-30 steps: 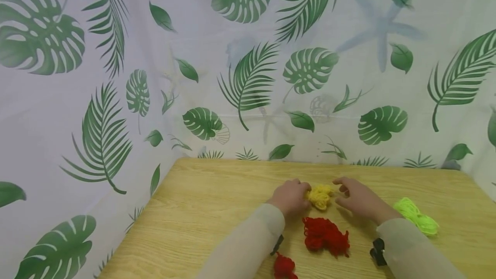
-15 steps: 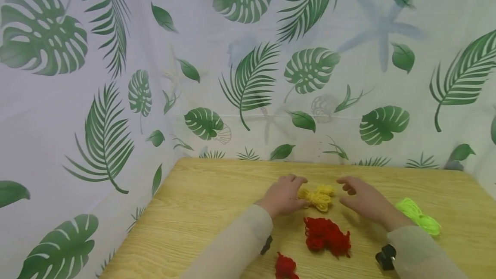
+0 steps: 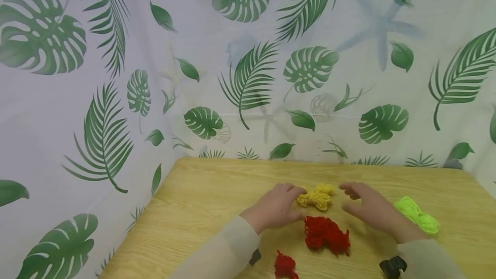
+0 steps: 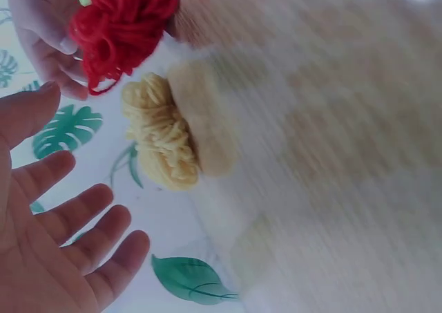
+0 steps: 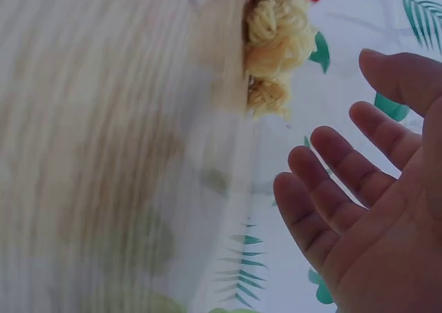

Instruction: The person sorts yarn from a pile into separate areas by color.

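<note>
A bundle of yellow yarn (image 3: 315, 197) lies on the wooden table between the two hands. My left hand (image 3: 274, 206) is at its left, and the left wrist view shows that palm (image 4: 41, 251) with fingers spread and nothing held. On the yarn's right, my right hand (image 3: 368, 206) is also apart from it; its fingers are relaxed and slightly bent in the right wrist view (image 5: 366, 188). Nearer to me lies a larger bundle of red yarn (image 3: 326, 235). A smaller red yarn piece (image 3: 285, 265) sits below the left forearm's right side.
Neon green yarn (image 3: 416, 215) lies behind the right forearm, partly covered by it. The wooden table (image 3: 201, 210) meets a white leaf-printed curtain (image 3: 248, 76) along its back edge. Dark wrist devices (image 3: 393, 267) show under the sleeves.
My left hand has come off the yellow yarn and moved left and towards me. The right hand has drawn slightly right and nearer to me. The yellow yarn stays on the table.
</note>
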A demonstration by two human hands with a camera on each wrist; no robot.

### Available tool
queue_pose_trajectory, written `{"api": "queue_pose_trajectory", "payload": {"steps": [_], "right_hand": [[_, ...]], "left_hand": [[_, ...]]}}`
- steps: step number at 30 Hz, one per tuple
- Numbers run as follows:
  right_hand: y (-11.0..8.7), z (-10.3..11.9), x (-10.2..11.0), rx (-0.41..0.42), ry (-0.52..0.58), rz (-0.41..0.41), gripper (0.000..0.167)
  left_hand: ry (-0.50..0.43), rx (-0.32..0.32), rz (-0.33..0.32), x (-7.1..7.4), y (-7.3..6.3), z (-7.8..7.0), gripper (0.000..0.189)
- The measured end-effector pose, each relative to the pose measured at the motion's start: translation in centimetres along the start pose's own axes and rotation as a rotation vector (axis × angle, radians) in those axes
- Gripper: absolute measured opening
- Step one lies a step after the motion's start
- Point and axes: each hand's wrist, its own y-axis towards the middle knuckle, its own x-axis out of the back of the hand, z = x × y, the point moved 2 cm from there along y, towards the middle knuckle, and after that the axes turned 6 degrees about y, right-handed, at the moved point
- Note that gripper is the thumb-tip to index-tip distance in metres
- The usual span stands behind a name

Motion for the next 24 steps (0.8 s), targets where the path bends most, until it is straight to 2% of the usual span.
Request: {"api": "queue_pose_trajectory", "payload": {"steps": [5,17,20,24], "right_hand": [[-0.6,0.8,-0.6,0.003,0.009,0.030,0.058],[-2.0,2.7,-3.0,0.015,0.019,0.131,0.062],[-2.3,2.8,-3.4,0.009,0.028,0.168,0.061],[-2.6,3.0,-4.0,0.005,0.026,0.208,0.060]], "left_hand": [[0.029,-0.023,0.023,-0.1,-2.2,0.1,0.057],[-0.001,-0.056,0.036,-1.2,-6.8,0.2,0.059],[-0.036,-0.051,0.071,-1.5,-7.7,0.2,0.059],[-0.147,-0.024,0.181,-1.8,-8.6,0.1,0.057]]}}
